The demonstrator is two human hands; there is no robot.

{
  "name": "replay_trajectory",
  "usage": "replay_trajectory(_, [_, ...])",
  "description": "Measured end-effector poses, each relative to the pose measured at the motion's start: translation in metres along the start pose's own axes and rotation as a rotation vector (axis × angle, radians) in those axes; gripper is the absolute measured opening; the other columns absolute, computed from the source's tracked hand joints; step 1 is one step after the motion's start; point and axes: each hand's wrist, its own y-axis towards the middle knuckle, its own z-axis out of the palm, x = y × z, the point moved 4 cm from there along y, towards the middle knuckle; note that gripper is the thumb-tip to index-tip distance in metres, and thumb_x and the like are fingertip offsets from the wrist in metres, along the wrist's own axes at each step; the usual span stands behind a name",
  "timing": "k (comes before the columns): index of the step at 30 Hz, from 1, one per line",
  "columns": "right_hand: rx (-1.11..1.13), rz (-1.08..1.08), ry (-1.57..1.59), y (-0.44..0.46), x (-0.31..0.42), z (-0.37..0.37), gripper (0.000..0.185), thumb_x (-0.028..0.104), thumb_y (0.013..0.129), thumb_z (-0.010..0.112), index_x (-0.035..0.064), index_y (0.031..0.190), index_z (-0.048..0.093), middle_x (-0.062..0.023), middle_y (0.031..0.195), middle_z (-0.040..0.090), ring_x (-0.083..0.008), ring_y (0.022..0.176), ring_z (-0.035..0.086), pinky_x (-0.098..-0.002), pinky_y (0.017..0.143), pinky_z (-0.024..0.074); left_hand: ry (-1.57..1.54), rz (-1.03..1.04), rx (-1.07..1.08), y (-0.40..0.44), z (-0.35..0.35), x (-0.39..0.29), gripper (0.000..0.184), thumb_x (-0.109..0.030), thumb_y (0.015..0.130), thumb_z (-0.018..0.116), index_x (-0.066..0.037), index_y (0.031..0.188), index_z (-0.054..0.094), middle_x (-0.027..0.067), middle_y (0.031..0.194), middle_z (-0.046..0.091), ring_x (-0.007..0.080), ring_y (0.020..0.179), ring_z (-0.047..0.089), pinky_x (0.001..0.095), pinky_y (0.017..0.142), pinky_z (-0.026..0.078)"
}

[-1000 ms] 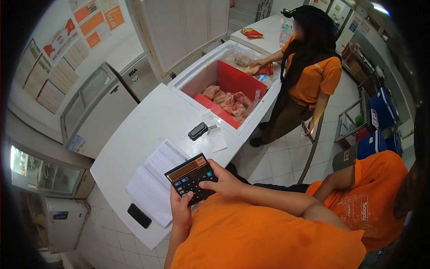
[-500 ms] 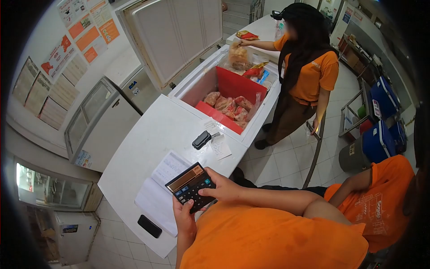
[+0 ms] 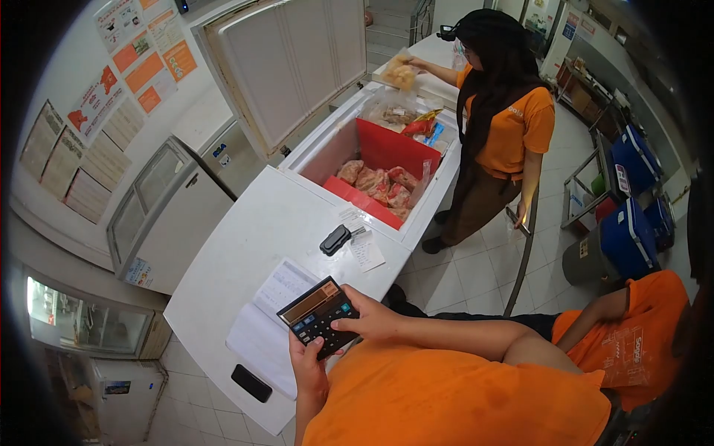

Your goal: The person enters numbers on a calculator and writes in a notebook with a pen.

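A black calculator [image 3: 321, 318] is held tilted in front of me over the white table. My left hand [image 3: 309, 366] grips its lower left corner, thumb on the front. My right hand [image 3: 370, 315] holds its right edge, with the thumb over the keys. Behind the calculator, an open notebook [image 3: 260, 332] with handwriting on one page lies partly covered. A black phone [image 3: 251, 383] rests by the notebook's near left edge. Farther along are a black case-like object [image 3: 335, 240] and paper receipts [image 3: 367, 250].
An open chest freezer [image 3: 297, 161] holds bagged meat [image 3: 379, 182] behind red panels. Beside it a co-worker [image 3: 513, 126] in orange holds a bag of yellowish food [image 3: 400, 73] and a phone [image 3: 518, 221]. Another person [image 3: 632, 338] sits at right. Blue coolers [image 3: 628, 241] stand beyond.
The co-worker's bag has moved from above the freezer's far end onto or over the white surface behind it. My hands still hold the calculator; the view has shifted slightly.
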Motion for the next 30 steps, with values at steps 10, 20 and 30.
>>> replay_trajectory(10, [-0.053, -0.055, -0.001, -0.003, 0.0, 0.0, 0.055, 0.01, 0.095, 0.073, 0.0005, 0.14, 0.042, -0.0139, 0.124, 0.064, -0.0195, 0.114, 0.061, -0.0352, 0.1, 0.0502, 0.004, 0.004, 0.012, 0.001, 0.0, 0.002, 0.053, -0.005, 0.091, 0.058, -0.004, 0.142, 0.045, 0.0143, 0.118, 0.069, 0.0227, 0.094, 0.074, 0.0333, 0.064, 0.066])
replay_trajectory(20, [-0.034, -0.01, -0.009, -0.003, 0.008, 0.0, 0.056, 0.011, 0.095, 0.073, 0.0005, 0.14, 0.043, -0.0157, 0.125, 0.064, -0.0219, 0.117, 0.061, -0.036, 0.102, 0.0494, 0.0, -0.005, 0.002, 0.001, 0.003, -0.001, 0.053, -0.003, 0.091, 0.057, -0.004, 0.142, 0.043, 0.0142, 0.118, 0.068, 0.0233, 0.095, 0.074, 0.0342, 0.064, 0.067])
replay_trajectory(30, [-0.028, -0.08, 0.008, 0.004, -0.006, -0.003, 0.058, 0.015, 0.093, 0.076, 0.0019, 0.14, 0.045, -0.0149, 0.124, 0.064, -0.0224, 0.116, 0.06, -0.0363, 0.103, 0.0479, 0.029, 0.061, 0.022, 0.002, 0.005, -0.003, 0.056, -0.007, 0.089, 0.059, -0.003, 0.143, 0.043, 0.0159, 0.118, 0.068, 0.0241, 0.091, 0.075, 0.0334, 0.06, 0.066])
